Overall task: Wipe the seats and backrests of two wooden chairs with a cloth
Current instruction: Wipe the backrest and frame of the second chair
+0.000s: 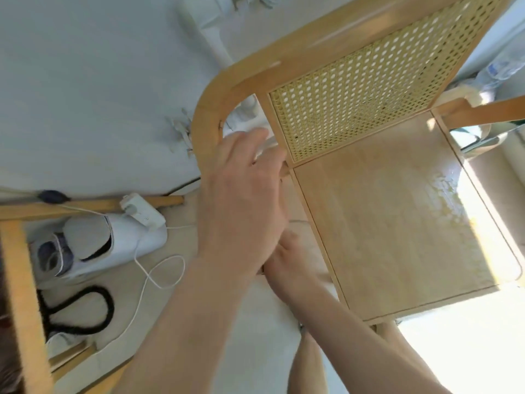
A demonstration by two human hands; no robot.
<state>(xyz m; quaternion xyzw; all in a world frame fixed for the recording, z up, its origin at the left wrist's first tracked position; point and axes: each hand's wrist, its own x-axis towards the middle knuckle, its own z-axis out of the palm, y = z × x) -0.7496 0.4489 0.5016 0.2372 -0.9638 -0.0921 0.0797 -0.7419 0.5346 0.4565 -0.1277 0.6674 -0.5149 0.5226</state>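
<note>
Head view showed the left hand (241, 200) straight-fingered, blurred, against the chair (397, 228) frame; the right hand (288, 264) lay half hidden beneath it, and I could not tell its grip.

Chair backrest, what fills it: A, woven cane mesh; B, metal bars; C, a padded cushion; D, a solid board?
A: the backrest is woven cane full of small holes, standing above the plain wooden seat.
</note>
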